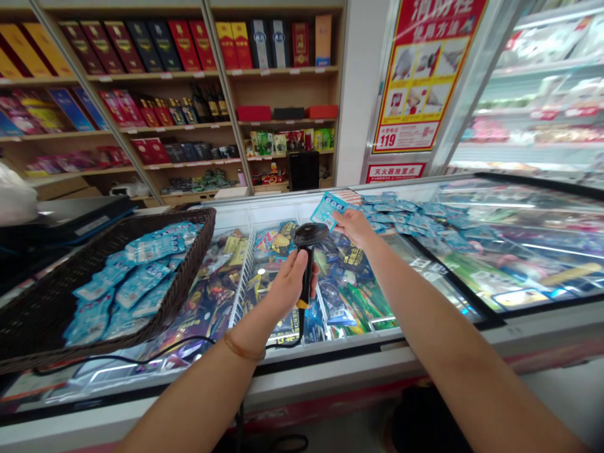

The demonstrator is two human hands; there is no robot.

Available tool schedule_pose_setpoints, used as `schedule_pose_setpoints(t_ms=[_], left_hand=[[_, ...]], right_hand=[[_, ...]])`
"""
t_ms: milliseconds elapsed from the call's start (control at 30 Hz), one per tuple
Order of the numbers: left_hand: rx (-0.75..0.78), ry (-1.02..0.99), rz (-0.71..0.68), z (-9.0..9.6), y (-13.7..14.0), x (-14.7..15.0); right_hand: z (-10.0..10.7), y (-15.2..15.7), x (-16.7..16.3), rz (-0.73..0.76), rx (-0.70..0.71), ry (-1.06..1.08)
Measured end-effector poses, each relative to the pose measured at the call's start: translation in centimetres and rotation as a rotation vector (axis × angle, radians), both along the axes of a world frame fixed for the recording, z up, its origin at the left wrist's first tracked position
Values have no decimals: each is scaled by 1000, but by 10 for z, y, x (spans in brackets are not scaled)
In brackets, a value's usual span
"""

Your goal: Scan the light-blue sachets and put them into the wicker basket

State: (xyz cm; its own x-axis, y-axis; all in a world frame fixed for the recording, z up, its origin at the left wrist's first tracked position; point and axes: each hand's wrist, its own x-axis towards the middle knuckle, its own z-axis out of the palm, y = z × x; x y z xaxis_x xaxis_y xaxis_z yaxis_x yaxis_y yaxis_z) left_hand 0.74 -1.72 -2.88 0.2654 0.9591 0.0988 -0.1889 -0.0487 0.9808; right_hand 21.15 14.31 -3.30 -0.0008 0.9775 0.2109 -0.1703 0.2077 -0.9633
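My left hand (293,282) is wrapped round the handle of a black barcode scanner (310,236), held upright above the freezer. A cable runs from the scanner's base down to the left. My right hand (352,225) pinches a small blue packet (326,211) by its right edge, just behind and to the right of the scanner head. Similar blue packets (406,214) lie in a heap on the freezer's glass lid beyond my right hand. More blue packets (144,277) rest in a dark brown woven basket (189,277) at the left.
Below my hands the chest freezer (330,368) holds colourful bagged goods, split by white wire dividers (243,277). Its sliding glass lid (528,264) covers the right side. Shelves of boxes and bottles (278,70) stand behind, beside a red and yellow poster (418,82).
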Motion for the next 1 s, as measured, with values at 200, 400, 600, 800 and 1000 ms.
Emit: schedule_pose_setpoints(t_ms=[200, 400, 600, 800, 1000], left_hand=[[40, 36, -42, 5, -5, 2], [68, 60, -73, 3, -5, 4], [110, 73, -87, 0, -3, 5], [138, 77, -86, -3, -1, 4], [151, 116, -92, -7, 1, 2]], right_hand=[[8, -12, -4, 16, 30, -13], [10, -9, -6, 41, 56, 10], [15, -14, -8, 18, 48, -12], [14, -12, -10, 25, 64, -8], [16, -14, -12, -18, 31, -43]])
